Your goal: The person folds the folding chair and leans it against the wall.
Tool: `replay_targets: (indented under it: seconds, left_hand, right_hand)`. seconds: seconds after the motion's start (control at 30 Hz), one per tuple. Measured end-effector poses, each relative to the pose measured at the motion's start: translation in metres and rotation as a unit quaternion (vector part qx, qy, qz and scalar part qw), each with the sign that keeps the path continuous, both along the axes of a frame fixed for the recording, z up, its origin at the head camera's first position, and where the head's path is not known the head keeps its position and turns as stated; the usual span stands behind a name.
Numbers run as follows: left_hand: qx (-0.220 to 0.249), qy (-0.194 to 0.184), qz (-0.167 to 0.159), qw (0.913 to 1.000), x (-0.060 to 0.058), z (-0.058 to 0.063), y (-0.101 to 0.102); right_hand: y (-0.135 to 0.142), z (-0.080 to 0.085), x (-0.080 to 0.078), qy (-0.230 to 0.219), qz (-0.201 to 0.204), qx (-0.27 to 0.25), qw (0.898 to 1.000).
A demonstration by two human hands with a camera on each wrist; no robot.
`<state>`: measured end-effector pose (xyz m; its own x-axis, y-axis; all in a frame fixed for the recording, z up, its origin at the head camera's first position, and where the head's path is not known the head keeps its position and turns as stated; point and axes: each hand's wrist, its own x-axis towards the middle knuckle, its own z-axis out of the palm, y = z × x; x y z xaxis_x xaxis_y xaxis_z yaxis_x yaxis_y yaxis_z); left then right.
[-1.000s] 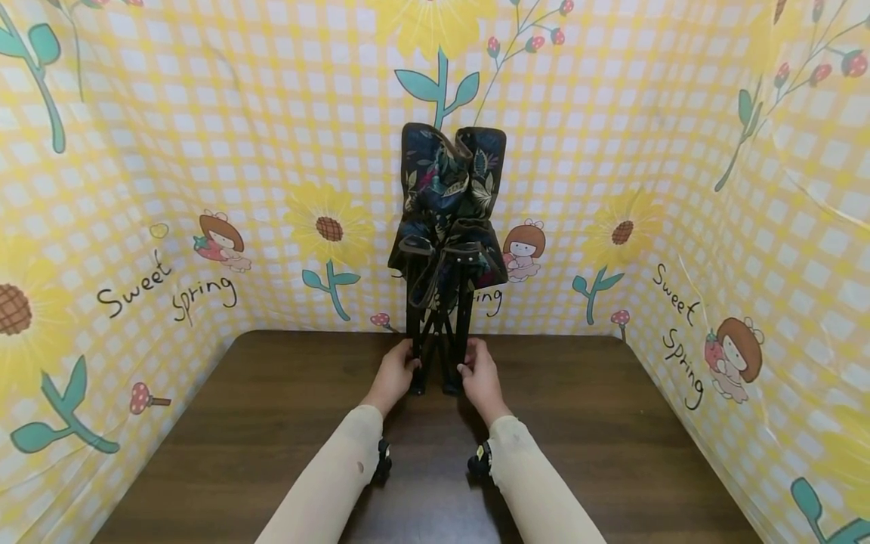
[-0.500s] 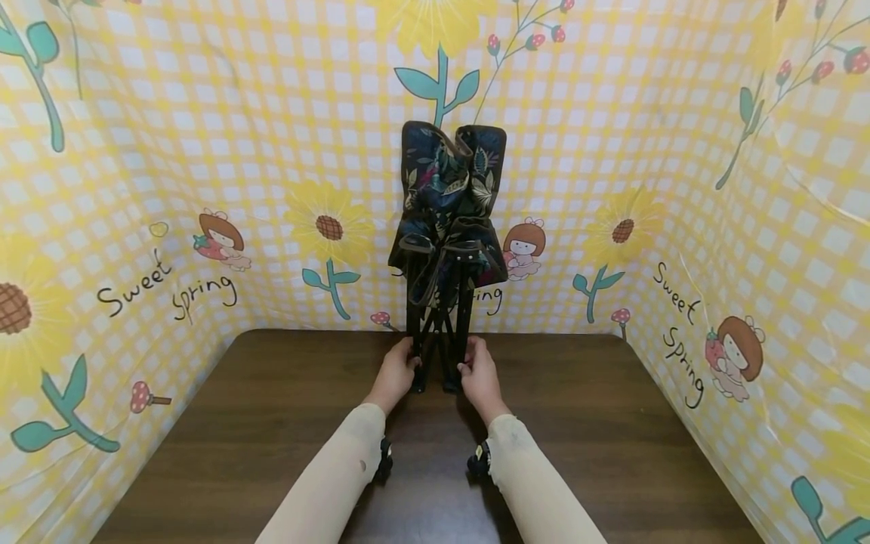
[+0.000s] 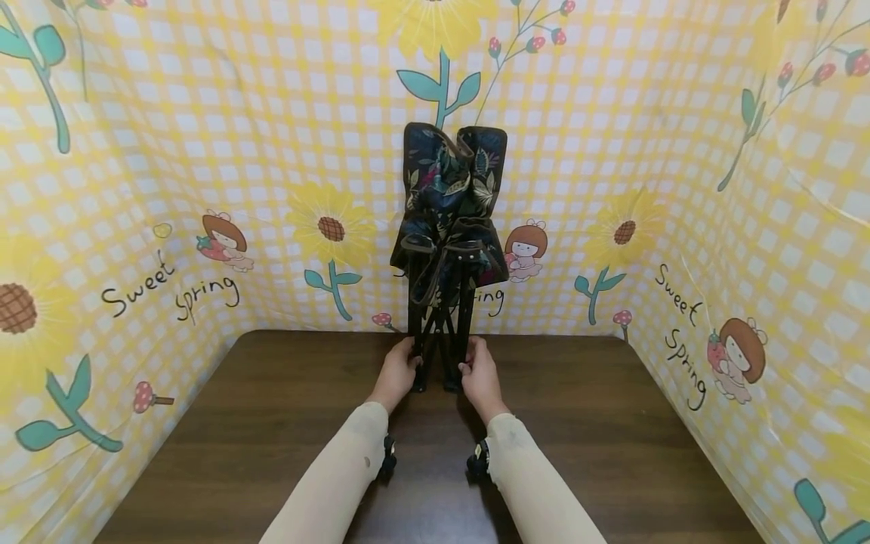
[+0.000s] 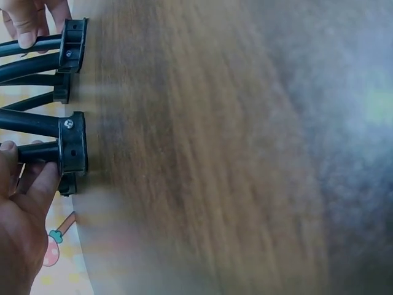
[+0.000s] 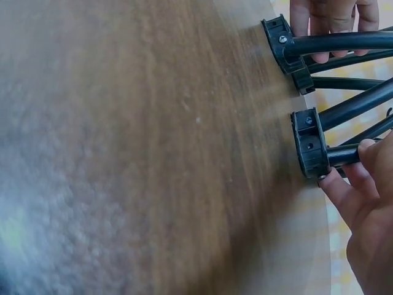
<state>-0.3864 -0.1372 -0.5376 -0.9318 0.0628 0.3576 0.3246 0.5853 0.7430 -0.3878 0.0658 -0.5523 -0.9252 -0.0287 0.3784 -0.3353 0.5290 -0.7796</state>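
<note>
A folded camping chair (image 3: 442,193) stands upright at the far side of the table, its dark floral fabric bunched over crossed black tube legs. My left hand (image 3: 394,374) grips a leg on the left side, low down near the foot. On the other side my right hand (image 3: 482,378) holds the matching leg at about the same height. The left wrist view shows thumb and fingers around a black tube just above a plastic foot (image 4: 73,144). In the right wrist view, the right thumb and fingers pinch a tube beside another foot (image 5: 310,144).
The brown wooden table (image 3: 285,438) ends right behind the chair. A yellow checked curtain (image 3: 326,113) with printed flowers hangs close behind it and along both sides. Small black cameras are strapped at both wrists, over light sleeves (image 3: 326,476).
</note>
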Motion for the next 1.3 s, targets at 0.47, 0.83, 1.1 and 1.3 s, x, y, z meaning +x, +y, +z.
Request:
replay_targets:
  seconds: [0.47,0.83,1.1,1.3]
  left_hand:
    - [-0.012,0.006,0.011,0.9999,-0.005,-0.001,0.0]
    - [-0.011,0.023,0.027,0.9993,-0.009,-0.003,0.003]
    - [-0.017,0.034,0.045,0.9983,-0.01,0.005,0.008]
    - [-0.011,0.018,0.049,0.9986,-0.01,0.0,0.009]
  right_hand:
    - [-0.002,-0.003,-0.006,0.015,-0.005,0.004,1.0]
    - [-0.001,0.001,-0.007,0.012,-0.003,0.005,1.0]
    - [-0.001,0.009,-0.011,-0.001,-0.007,0.017,1.0]
    - [0.0,0.005,-0.01,-0.004,-0.003,0.021,1.0]
